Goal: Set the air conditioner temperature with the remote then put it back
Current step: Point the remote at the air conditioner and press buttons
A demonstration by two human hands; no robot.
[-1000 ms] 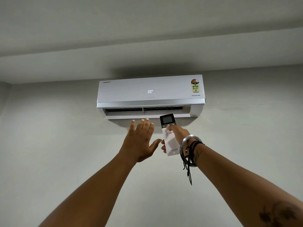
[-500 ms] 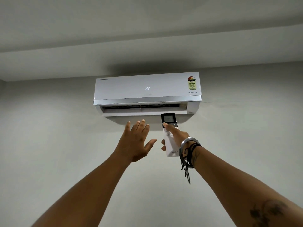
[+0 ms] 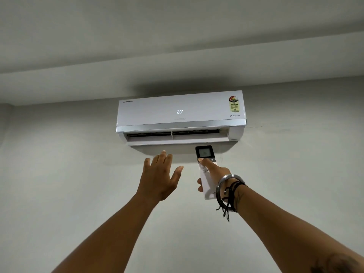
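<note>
Both arms are reaching up and forward. Right wrist is wearing a metal bangle (image 3: 229,187) plus dark thread bands (image 3: 234,194), loose ends hanging below.

Right hand (image 3: 215,173) is gripping the remote (image 3: 205,170): fingers wrapping the white lower body from behind, thumb (image 3: 204,162) lying across the front with its tip on the buttons just under the dark screen section. Remote is standing near upright, screen end up, pointing at the unit. Screen digits are too blurred to read.

Left hand (image 3: 160,174) is holding nothing: spread flat, back facing the camera, fingers pointing up, thumb out toward the remote. It's sitting just left of the right hand, not touching it or the remote.

Beyond and above both hands, the air conditioner (image 3: 180,113) is hanging on the wall (image 3: 59,174) close under the ceiling (image 3: 137,36). Front panel is showing 20°, flap (image 3: 177,142) is standing open, energy sticker (image 3: 233,104) is sitting top right above the right hand.
</note>
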